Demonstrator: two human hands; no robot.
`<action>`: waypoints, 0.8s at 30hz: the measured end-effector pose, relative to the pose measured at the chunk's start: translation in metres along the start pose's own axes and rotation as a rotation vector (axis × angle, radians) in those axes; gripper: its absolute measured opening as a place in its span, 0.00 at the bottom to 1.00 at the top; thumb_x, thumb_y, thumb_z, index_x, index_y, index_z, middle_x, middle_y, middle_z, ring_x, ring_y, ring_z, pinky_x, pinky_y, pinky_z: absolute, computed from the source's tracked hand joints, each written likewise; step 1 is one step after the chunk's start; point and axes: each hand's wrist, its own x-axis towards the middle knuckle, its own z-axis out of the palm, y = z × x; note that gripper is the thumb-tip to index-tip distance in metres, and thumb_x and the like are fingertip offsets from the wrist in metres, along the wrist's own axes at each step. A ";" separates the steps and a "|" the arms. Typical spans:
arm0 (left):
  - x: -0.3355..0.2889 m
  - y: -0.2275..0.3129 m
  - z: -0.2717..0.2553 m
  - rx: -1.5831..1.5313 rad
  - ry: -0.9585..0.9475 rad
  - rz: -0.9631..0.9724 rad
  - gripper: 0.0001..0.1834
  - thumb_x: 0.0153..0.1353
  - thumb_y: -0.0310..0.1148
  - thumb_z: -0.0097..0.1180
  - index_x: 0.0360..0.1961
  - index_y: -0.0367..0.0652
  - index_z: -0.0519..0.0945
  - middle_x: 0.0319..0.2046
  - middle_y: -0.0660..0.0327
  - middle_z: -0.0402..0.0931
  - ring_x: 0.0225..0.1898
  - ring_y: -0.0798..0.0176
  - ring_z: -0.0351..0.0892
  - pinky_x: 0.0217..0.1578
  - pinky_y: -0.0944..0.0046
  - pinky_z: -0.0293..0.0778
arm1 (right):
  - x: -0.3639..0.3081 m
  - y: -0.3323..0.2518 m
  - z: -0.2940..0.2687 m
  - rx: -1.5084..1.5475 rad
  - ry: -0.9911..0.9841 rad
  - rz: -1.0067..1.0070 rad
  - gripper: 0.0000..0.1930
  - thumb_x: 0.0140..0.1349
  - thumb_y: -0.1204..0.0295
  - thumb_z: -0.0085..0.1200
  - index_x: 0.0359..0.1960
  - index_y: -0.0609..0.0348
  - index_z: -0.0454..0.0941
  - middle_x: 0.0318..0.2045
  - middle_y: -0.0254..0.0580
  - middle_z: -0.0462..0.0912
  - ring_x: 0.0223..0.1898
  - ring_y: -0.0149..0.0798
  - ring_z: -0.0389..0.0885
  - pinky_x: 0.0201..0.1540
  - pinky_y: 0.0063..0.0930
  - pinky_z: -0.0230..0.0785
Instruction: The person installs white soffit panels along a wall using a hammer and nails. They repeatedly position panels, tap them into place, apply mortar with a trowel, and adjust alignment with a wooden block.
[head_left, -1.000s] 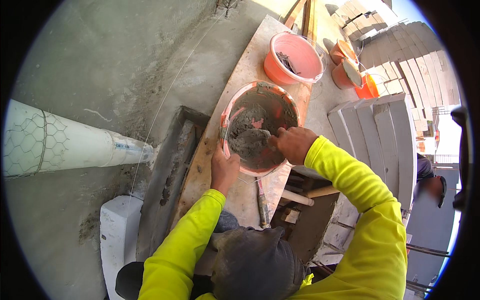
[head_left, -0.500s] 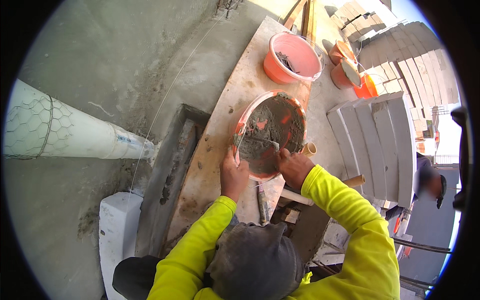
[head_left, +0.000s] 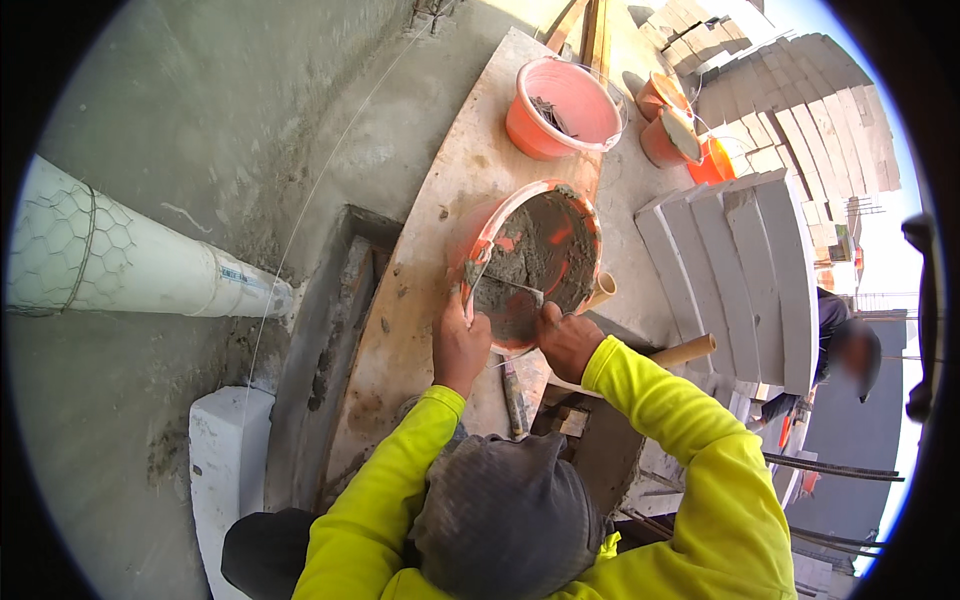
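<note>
An orange bucket (head_left: 468, 228) of wet grey mortar (head_left: 545, 235) leans toward me on a wooden board. My left hand (head_left: 462, 342) is closed on its near left rim, thumb on the inner side. At the near right side, my right hand (head_left: 570, 342) is closed round the handle end of what looks like a trowel (head_left: 515, 284); its thin, mortar-smeared blade lies across the mortar. The handle itself is hidden by my fingers. Just below the bucket, a tool with a worn handle (head_left: 515, 400) rests on the board.
The plywood board (head_left: 415, 290) also carries a pink bucket (head_left: 568, 105) with scraps inside. Orange buckets (head_left: 670, 138) and stacked pale blocks (head_left: 735, 270) stand right. A white pipe (head_left: 150, 245) and taut string are left. Another person (head_left: 845, 350) works far right.
The view has shifted slightly, so most things sit a little further left. The bucket's mouth tips a bit more toward the right hand; both hands keep their hold.
</note>
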 end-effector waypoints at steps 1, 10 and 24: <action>-0.002 0.001 0.001 -0.003 -0.020 -0.117 0.26 0.56 0.26 0.49 0.58 0.35 0.73 0.38 0.35 0.77 0.40 0.31 0.78 0.42 0.44 0.73 | -0.002 0.002 0.004 -0.044 0.147 0.125 0.19 0.60 0.76 0.50 0.51 0.77 0.70 0.39 0.59 0.75 0.31 0.53 0.85 0.33 0.42 0.80; -0.015 0.015 0.009 0.020 -0.102 0.062 0.42 0.55 0.17 0.45 0.75 0.51 0.63 0.72 0.34 0.55 0.71 0.34 0.61 0.64 0.52 0.69 | 0.003 0.047 0.018 0.021 -0.148 0.205 0.18 0.56 0.73 0.55 0.47 0.73 0.76 0.41 0.65 0.80 0.39 0.60 0.85 0.40 0.49 0.80; -0.011 -0.028 -0.021 -0.048 -0.187 -0.173 0.28 0.57 0.20 0.45 0.61 0.38 0.74 0.42 0.57 0.79 0.33 0.64 0.75 0.39 0.62 0.76 | 0.013 -0.014 0.069 1.854 0.183 0.153 0.22 0.61 0.77 0.63 0.58 0.65 0.76 0.35 0.35 0.83 0.29 0.28 0.81 0.34 0.25 0.77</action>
